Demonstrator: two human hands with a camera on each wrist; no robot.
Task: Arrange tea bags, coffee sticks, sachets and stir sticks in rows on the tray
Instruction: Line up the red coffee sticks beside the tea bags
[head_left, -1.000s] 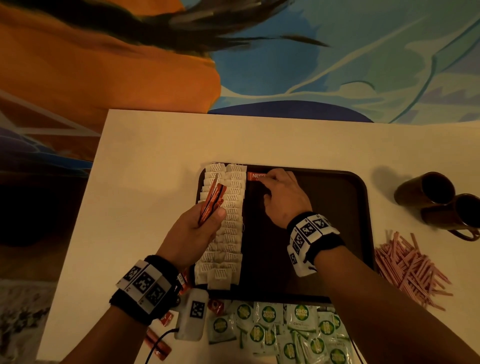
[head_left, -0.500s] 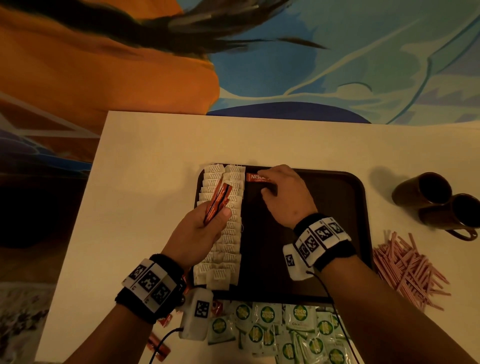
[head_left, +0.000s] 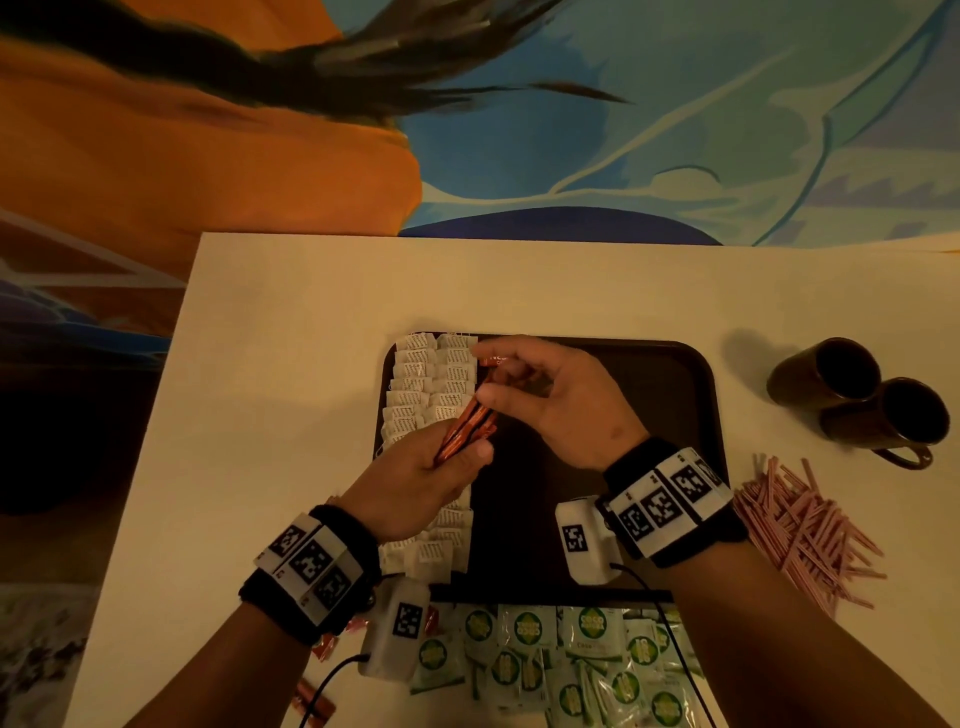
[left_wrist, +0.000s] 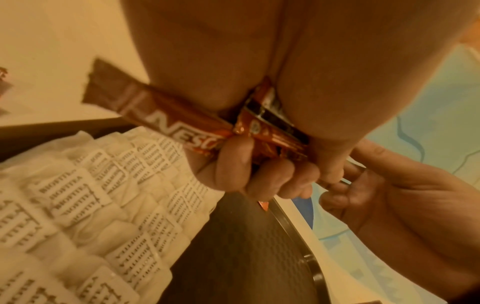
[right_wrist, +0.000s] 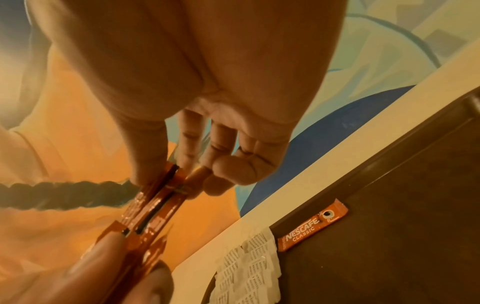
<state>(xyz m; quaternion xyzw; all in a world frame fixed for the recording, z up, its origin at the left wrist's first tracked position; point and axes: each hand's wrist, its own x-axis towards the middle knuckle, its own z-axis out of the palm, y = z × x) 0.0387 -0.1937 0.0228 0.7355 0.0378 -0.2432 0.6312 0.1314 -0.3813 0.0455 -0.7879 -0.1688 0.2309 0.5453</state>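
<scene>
The table (head_left: 291, 364) bears tray (head_left: 696, 415), sachets (head_left: 571, 654), stir sticks (head_left: 800, 525), seemingly two mugs (head_left: 857, 395).

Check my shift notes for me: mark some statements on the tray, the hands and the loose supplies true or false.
1. The left hand grips a bundle of coffee sticks. True.
2. The tea bags lie along the right side of the tray. False: along its left side.
3. One coffee stick lies on the tray beside the tea bags. True.
4. The right hand rests flat on the table. False: its fingers pinch the bundle's far end.
5. The stir sticks are on the tray. False: piled on the table, right of it.
</scene>
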